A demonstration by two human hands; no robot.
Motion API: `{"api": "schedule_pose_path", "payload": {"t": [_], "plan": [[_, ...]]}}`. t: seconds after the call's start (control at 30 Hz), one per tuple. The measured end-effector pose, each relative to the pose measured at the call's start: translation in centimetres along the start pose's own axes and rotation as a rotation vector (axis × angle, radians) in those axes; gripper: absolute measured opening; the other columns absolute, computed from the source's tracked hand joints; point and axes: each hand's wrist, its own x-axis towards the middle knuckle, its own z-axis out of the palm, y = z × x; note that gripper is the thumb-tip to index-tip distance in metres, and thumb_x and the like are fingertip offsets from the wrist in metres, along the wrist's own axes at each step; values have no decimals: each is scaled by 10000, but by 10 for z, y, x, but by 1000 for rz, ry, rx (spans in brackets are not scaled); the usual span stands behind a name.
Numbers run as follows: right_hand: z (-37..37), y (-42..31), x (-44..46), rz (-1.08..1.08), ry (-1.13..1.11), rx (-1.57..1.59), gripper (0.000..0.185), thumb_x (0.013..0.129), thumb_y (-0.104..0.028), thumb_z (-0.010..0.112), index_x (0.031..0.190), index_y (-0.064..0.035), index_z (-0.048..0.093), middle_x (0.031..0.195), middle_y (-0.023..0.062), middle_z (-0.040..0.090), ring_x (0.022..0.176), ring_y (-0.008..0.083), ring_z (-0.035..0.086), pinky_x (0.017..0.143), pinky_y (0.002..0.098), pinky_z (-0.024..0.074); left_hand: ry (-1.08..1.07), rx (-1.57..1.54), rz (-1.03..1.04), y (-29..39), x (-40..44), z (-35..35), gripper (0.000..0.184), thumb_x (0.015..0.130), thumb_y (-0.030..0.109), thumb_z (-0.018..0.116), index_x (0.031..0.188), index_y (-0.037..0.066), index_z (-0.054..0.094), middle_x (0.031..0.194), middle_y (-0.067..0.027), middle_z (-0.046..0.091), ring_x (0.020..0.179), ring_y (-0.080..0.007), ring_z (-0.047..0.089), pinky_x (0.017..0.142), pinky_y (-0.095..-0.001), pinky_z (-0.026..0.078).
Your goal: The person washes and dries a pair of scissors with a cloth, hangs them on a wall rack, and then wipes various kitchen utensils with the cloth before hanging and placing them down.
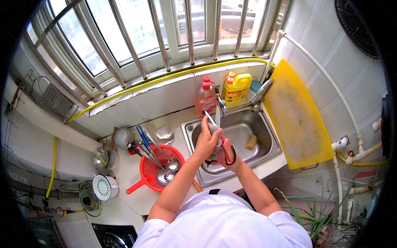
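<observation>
Left hand [208,144] angles upward, fingers closed on grey cloth [215,155] against open scissors [217,118]; right hand [231,160] below, fingers wrapped around their handles [234,153]

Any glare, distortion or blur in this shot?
Head view: daylight washes out the window panes; fisheye distortion splays the window bars; black fills the corners; the steel sink catches soft reflections; the scissors blades look fairly sharp, while clutter at lower right is murky.
</observation>
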Motion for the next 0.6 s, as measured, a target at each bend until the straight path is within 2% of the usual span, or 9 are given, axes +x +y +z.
{"api": "schedule_pose_path", "payload": {"t": [0.1, 0.23, 0.27, 0.3, 0.37, 0.43, 0.5, 0.53, 0.6], "plan": [[1, 4, -2, -11, -74, -67, 768, 735, -794, 348, 1216, -197, 379, 931, 9, 536, 720, 110, 508, 511, 209, 320, 26, 35, -145, 3, -3, -1, 650, 907, 331, 486, 1369, 17, 153, 951, -261, 603, 918, -377, 591, 781, -403, 446], [9, 4, -5, -31, -99, -29, 807, 723, -816, 312, 1192, -164, 403, 867, 8, 528, 643, 88, 454, 501, 196, 299, 222, 116, 7, -18, -3, 0, 552, 926, 355, 446, 1307, -19, 304, 962, -248, 609, 848, -352, 612, 734, -382, 467], [13, 3, -6, -50, -112, 13, 826, 725, -824, 277, 1156, -138, 437, 812, 13, 524, 583, 72, 419, 492, 190, 297, 397, 206, 148, -47, 5, 4, 479, 943, 345, 419, 1251, -20, 382, 1013, -160, 610, 904, -257, 613, 766, -312, 468], [7, 6, -7, -50, -114, 13, 826, 725, -824, 277, 1156, -138, 437, 812, 13, 524, 583, 72, 419, 492, 190, 297, 398, 206, 148, -48, 6, -4, 479, 943, 345, 419, 1251, -20, 382, 1013, -160, 610, 904, -257, 613, 766, -312, 468], [-10, 15, -8, -33, -282, 136, 883, 694, -853, 255, 1091, -98, 481, 796, 10, 513, 564, 71, 388, 490, 180, 281, 229, -840, -327, -43, 8, -26, 455, 934, 402, 433, 1186, 22, 433, 992, -118, 601, 898, -215, 599, 791, -315, 459], [-4, 10, -10, -29, -290, 130, 877, 690, -855, 258, 1035, -87, 503, 802, 19, 506, 565, 69, 387, 498, 166, 279, 201, -864, -277, -8, 3, -28, 424, 933, 416, 437, 1139, 46, 451, 992, -60, 569, 940, -145, 554, 811, -289, 440], [5, 10, -9, 5, -313, 22, 848, 689, -853, 266, 999, -102, 507, 796, 24, 500, 552, 67, 371, 502, 154, 275, -87, -558, -262, 15, -2, -17, 442, 932, 362, 470, 1211, 26, 396, 1000, -49, 547, 953, -131, 517, 828, -265, 420], [12, 9, -10, 2, -263, 37, 827, 689, -853, 267, 969, -112, 508, 780, 19, 498, 542, 64, 363, 501, 151, 271, 74, -557, -158, 7, 0, -1, 492, 915, 277, 528, 1279, 16, 324, 973, -42, 528, 892, -107, 499, 784, -238, 417], [16, 7, -13, 30, -252, 64, 797, 689, -851, 266, 923, -130, 510, 761, 11, 498, 525, 60, 351, 497, 150, 266, 90, -607, -185, -5, 3, -3, 506, 903, 242, 551, 1289, 17, 314, 1005, -56, 528, 904, -124, 508, 797, -253, 424]]}}
